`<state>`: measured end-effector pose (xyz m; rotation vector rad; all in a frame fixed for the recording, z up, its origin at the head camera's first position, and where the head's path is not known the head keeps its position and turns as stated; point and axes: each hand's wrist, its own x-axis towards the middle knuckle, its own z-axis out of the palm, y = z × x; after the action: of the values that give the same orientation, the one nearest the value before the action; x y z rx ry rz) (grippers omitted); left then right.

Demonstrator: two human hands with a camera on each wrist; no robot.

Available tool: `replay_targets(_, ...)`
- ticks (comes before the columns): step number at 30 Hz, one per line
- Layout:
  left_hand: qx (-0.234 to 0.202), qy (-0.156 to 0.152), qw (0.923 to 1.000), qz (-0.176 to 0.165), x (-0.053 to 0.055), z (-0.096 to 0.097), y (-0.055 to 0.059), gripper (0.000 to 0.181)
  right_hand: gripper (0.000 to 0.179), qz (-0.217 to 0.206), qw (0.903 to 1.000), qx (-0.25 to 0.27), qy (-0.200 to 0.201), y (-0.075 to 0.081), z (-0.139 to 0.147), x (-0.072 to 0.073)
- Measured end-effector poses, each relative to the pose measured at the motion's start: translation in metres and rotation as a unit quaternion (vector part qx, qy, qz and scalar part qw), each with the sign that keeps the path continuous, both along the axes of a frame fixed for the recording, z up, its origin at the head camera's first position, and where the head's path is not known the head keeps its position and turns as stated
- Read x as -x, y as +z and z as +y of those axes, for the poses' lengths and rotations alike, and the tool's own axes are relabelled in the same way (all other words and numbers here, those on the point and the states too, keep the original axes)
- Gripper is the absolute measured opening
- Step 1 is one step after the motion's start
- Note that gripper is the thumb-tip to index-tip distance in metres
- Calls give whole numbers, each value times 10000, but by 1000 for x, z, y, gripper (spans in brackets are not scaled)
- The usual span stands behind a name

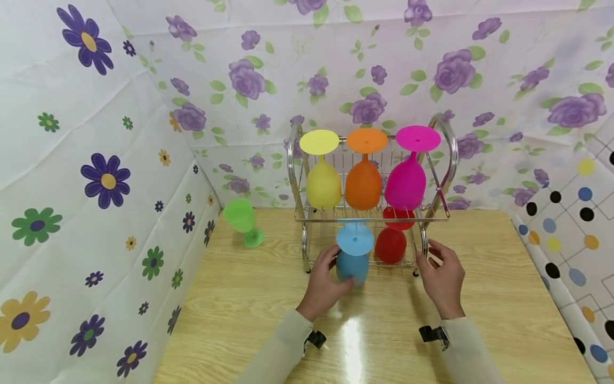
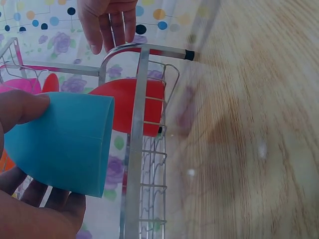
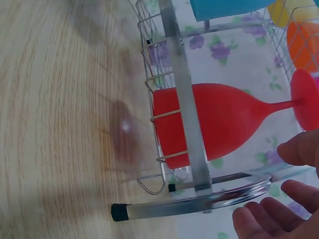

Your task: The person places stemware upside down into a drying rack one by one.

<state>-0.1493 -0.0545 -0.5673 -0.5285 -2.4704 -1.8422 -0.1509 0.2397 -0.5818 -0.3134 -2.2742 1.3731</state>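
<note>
My left hand (image 1: 324,285) grips a blue plastic goblet (image 2: 65,142) by its bowl, thumb on one side and fingers on the other. The goblet is upside down, its round foot on top, just in front of the rack's lower shelf. Beside it a red goblet (image 3: 227,122) stands inverted on that shelf. My right hand (image 1: 442,277) is at the right side of the metal dish rack (image 1: 364,219), thumb and fingers spread apart near the side frame. Nothing is held between them.
On the upper shelf stand inverted yellow (image 1: 323,184), orange (image 1: 363,184) and magenta (image 1: 405,184) goblets. A green goblet (image 1: 240,216) stands upright on the wooden table (image 1: 249,320), left of the rack. Flowered cloth (image 1: 288,96) hangs behind and at the left.
</note>
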Motion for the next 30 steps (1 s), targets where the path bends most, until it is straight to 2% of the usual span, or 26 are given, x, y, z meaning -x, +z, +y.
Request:
replay_targets(7, 170, 50, 9997, 145, 12, 5, -3, 76, 41, 280, 9996, -10, -78, -6, 0, 11)
replay_targets(16, 171, 120, 9997, -123, 23, 11, -8, 77, 33, 394, 9977, -451, -325, -17, 7, 17)
replay_targets(23, 199, 81, 9997, -126, 33, 15, -11, 79, 31, 597, 9962, -453, -454, -19, 3, 17)
replay_targets(30, 53, 121, 9994, -322, 46, 24, -12, 80, 31, 601, 9949, -513, -623, -19, 2, 17)
